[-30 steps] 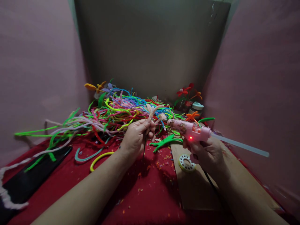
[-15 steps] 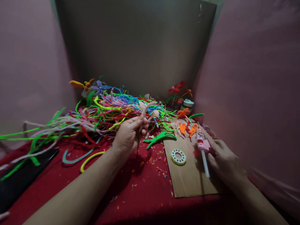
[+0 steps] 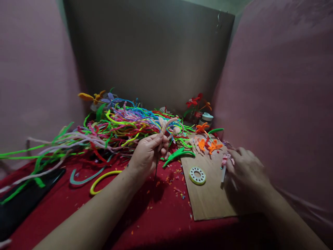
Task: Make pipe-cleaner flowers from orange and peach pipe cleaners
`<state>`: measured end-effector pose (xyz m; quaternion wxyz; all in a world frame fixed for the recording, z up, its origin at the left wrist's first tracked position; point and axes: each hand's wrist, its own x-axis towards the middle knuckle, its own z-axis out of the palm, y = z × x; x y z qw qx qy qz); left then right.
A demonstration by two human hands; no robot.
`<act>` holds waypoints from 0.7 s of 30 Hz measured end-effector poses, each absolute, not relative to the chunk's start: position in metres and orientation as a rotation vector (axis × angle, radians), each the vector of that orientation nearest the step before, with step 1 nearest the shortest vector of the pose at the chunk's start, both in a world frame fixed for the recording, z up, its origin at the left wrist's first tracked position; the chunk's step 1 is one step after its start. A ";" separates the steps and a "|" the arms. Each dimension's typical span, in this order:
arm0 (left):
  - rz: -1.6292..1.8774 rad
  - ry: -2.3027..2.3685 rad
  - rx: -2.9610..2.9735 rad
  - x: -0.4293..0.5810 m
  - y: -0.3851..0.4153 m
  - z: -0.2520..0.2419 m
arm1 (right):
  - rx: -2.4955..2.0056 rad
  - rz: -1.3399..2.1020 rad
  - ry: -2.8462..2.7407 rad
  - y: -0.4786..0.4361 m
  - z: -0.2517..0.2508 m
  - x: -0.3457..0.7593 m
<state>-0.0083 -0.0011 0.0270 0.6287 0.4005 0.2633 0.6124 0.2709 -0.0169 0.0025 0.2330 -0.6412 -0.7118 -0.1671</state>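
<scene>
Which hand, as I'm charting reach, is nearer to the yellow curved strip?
Left. The left hand holds a pale pink flower to the right of the yellow curved strip; the right hand is much farther right, at the glue gun.

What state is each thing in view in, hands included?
Left hand: grip closed on pale pink flower
Pale pink flower: petals up, dark stem down
Right hand: at the glue gun; grip unclear
Glue gun: mostly hidden by the hand
Board: flat on red cloth
Ring-shaped spool: flat on the board
Pipe cleaners: loosely heaped
Jar: lid on
Red cloth: strewn with scraps
</scene>
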 end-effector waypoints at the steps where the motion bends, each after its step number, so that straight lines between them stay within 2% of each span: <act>1: 1.395 0.598 0.907 -0.007 -0.003 0.028 | -1.556 -0.251 -1.929 -0.019 0.008 0.255; 5: 1.365 0.553 0.884 -0.003 -0.006 0.027 | -1.076 1.027 -1.587 -0.016 0.019 0.184; 8: 1.337 0.499 0.894 -0.002 -0.006 0.025 | -0.750 1.474 -1.094 -0.003 0.019 0.146; 15: 1.321 0.526 0.863 0.000 -0.007 0.023 | -0.565 1.613 -0.979 0.010 0.023 0.125; 21: 1.322 0.617 1.020 0.003 -0.007 0.025 | -0.560 1.367 -1.062 0.004 0.026 0.131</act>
